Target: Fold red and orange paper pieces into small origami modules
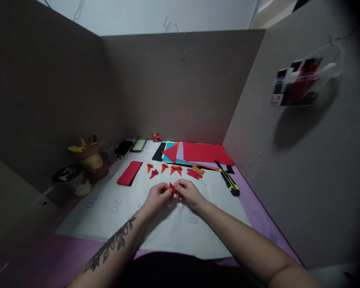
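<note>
Between my two hands is a small folded piece of red paper [172, 193], held just above the white sheet [123, 216]. My left hand [159, 195] pinches it from the left, and my right hand [188, 192] pinches it from the right. Just beyond my hands lie several small folded orange pieces [176, 170] and a folded red piece [154, 173]. A little to their right sit small red paper strips [194, 173] with orange and green ones. To the left is a stack of red paper rectangles [130, 173].
Coloured paper sheets [208, 153] lie at the back, with a yellow and black utility knife [229, 181] at their right. A red and green paper star [156, 137] rests by the back wall. Containers [91, 160] stand left; a clear holder [300, 82] hangs on the right wall.
</note>
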Motion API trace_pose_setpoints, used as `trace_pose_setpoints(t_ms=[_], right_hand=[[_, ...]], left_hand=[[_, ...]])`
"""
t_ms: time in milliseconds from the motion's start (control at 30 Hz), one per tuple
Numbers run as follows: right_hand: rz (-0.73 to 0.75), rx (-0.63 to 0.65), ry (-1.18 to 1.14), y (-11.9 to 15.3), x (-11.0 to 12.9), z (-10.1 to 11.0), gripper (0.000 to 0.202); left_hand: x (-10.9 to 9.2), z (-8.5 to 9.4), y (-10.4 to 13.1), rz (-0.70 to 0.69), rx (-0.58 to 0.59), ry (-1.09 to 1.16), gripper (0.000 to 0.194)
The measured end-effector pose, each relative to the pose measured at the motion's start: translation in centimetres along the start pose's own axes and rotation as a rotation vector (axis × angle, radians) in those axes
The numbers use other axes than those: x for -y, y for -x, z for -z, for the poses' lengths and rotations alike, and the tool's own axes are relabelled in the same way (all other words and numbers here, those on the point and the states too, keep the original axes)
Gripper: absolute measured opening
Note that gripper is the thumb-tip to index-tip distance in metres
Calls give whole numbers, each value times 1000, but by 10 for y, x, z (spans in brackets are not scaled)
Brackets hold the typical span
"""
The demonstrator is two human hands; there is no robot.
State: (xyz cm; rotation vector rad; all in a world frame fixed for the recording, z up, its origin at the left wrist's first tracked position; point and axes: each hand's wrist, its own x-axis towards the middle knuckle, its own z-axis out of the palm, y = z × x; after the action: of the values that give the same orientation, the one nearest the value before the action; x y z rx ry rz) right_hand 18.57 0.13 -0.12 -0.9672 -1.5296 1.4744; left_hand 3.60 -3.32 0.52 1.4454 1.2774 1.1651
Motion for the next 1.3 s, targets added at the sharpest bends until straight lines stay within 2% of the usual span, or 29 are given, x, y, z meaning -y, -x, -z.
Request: trace_pose_setpoints(t_ms=[267, 467, 533, 700, 833, 1033, 1200, 1300], right_hand=[[241, -49, 332, 3, 5, 1, 14], [148, 5, 208, 6, 7, 0, 13], [150, 21, 221, 7, 7, -2, 12], [159, -2, 297, 8, 4, -4, 17], [115, 44, 309, 6, 3, -1, 13], [172, 13, 324, 4, 5, 1, 7], [120, -8, 451, 5, 1, -1, 6], [121, -28, 475, 6, 0, -3, 10]], left_hand=[[1, -1, 0, 1, 15, -14, 22], [-2, 3, 0, -23, -30, 48, 24], [-3, 4, -1, -18, -61, 99, 23], [-8, 4, -1, -8, -39, 169, 17], [-7, 5, -1, -20, -52, 107, 14], [-1, 4, -2, 13, 49, 61, 20], [-1, 4, -2, -69, 72, -93, 24], [-2, 5, -3, -107, 46, -142, 21]])
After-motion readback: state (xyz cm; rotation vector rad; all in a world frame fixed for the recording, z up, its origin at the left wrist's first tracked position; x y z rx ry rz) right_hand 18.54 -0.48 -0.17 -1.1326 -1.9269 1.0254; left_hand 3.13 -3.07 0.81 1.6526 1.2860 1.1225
